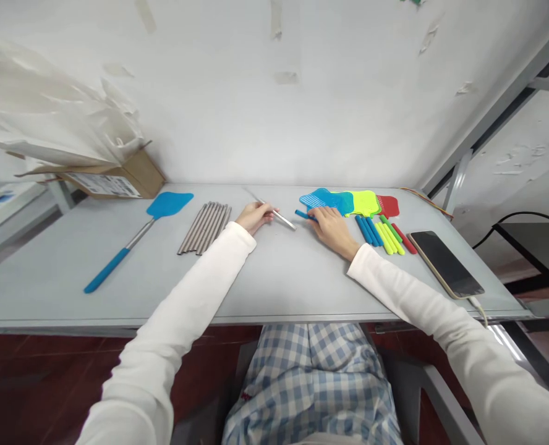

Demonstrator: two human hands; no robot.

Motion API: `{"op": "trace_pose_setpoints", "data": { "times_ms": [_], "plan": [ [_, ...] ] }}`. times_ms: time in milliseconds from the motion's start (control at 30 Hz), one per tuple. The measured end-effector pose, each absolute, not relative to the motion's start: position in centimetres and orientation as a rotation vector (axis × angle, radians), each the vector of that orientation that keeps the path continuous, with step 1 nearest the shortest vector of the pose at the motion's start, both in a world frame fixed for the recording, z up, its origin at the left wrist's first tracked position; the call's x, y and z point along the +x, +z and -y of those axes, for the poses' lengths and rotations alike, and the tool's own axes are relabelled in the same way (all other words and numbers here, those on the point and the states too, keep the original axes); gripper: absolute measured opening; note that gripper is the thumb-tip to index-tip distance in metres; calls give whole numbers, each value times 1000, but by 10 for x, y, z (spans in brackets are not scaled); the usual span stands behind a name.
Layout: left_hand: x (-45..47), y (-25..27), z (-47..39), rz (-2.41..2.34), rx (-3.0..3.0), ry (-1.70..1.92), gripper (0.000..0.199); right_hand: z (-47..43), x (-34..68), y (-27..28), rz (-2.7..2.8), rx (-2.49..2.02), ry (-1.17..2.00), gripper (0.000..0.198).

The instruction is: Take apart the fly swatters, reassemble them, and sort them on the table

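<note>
Metal rods [204, 227] lie between the assembled swatter [138, 235] at left and the swatter heads [348, 202].

Surface [274, 278] pale grey. Assembled fly swatter [130, 238]: blue head + blue grip, silver rod. Metal rods [204, 227] dull silver. Swatter heads [348, 201] stacked blue, yellow-green, red, w/ mesh pattern. Loose handles [383, 233] blue, yellow-green, green, red. Phone [445, 262] black screen, gold edge. Sleeves [200, 290] white; trousers [309, 377] blue/white check. Cardboard box [135, 176] brown.

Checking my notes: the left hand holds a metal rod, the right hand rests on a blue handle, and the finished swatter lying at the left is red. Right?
Not quite: the finished swatter is blue, not red, as the head view shows. The rest holds: the left hand holds a metal rod, and the right hand rests on a blue handle.
</note>
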State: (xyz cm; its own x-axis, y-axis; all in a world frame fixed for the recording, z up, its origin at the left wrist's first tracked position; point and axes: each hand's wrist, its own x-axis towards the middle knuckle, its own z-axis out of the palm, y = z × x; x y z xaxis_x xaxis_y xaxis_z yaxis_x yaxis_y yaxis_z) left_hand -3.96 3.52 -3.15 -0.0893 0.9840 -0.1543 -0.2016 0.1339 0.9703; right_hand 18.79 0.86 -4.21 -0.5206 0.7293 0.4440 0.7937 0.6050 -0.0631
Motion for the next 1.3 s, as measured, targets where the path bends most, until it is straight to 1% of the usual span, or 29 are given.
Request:
{"op": "trace_pose_setpoints", "data": {
  "times_ms": [67, 200, 300, 567, 1033, 1300],
  "plan": [
    [-36, -31, -33, -1116, 811, 1338, 13, -15, 190, -41, 2356, -1267, -242, 36],
    [-32, -31, -30, -991, 681, 1408, 9, -15, 191, -40, 2291, -1347, -275, 37],
    [-31, -29, -28, -928, 613, 1468, 9, -9, 192, -39, 2262, -1380, -269, 36],
    [-25, -28, -21, -891, 692, 1588, 15, -2, 192, -37, 2260, -1319, -231, 34],
    [-28, -33, -25, -915, 741, 1610, 19, -1, 191, -36, 2205, -1289, -179, 33],
    [-27, -34, -24, -903, 552, 1504, 10, -2, 191, -39, 2171, -1269, -132, 31]
  ]
}}
